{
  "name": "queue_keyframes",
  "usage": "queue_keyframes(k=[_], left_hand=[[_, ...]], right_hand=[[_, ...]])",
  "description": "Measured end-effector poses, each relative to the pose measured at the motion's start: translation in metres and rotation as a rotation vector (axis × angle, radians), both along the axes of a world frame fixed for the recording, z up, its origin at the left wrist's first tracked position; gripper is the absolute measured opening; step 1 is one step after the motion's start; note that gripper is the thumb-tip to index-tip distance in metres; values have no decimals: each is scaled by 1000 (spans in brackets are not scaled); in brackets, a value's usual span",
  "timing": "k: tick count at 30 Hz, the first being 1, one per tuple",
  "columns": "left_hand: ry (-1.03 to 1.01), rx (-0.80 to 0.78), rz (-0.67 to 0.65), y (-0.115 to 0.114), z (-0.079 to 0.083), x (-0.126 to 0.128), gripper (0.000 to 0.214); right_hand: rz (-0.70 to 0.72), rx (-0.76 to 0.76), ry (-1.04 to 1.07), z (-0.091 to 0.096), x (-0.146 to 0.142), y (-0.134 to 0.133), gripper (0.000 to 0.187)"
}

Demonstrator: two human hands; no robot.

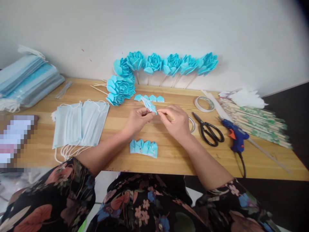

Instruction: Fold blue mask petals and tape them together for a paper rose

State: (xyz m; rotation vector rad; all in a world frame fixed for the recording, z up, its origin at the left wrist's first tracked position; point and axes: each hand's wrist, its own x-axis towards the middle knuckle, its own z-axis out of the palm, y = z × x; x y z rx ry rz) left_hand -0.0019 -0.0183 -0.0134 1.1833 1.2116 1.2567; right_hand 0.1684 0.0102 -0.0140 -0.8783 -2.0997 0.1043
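Note:
My left hand (pixel 137 120) pinches a folded pale blue and white piece (pixel 149 104) of soft mask-like material over the middle of the table. My right hand (pixel 174 120) is closed at the lower end of the same piece, thumb and finger pressed together; the exact grip is too small to make out. Just behind my fingers lies a row of small blue petal-shaped pieces (pixel 160 99). Closer to me, between my forearms, rests a blue strip with pointed tops (pixel 144 148).
Blue flowers on sticks (pixel 172 64) lean along the wall, others (pixel 120 86) lie left. Face masks (pixel 79 124) and a mask pack (pixel 26 79) are left. Tape (pixel 204 104), scissors (pixel 209 131), a blue glue gun (pixel 233 133) and wrapped chopsticks (pixel 256 120) lie right.

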Motion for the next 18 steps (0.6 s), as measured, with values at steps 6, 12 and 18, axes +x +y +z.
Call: queue_keyframes(k=[6, 12, 18], left_hand=[[-10, 0, 7, 0, 1, 0, 32], [3, 7, 4, -1, 1, 0, 32], [-5, 9, -3, -1, 1, 0, 32]], right_hand=[[-2, -41, -13, 0, 2, 1, 18], [-16, -22, -15, 0, 1, 0, 19], [7, -23, 9, -1, 1, 1, 17]])
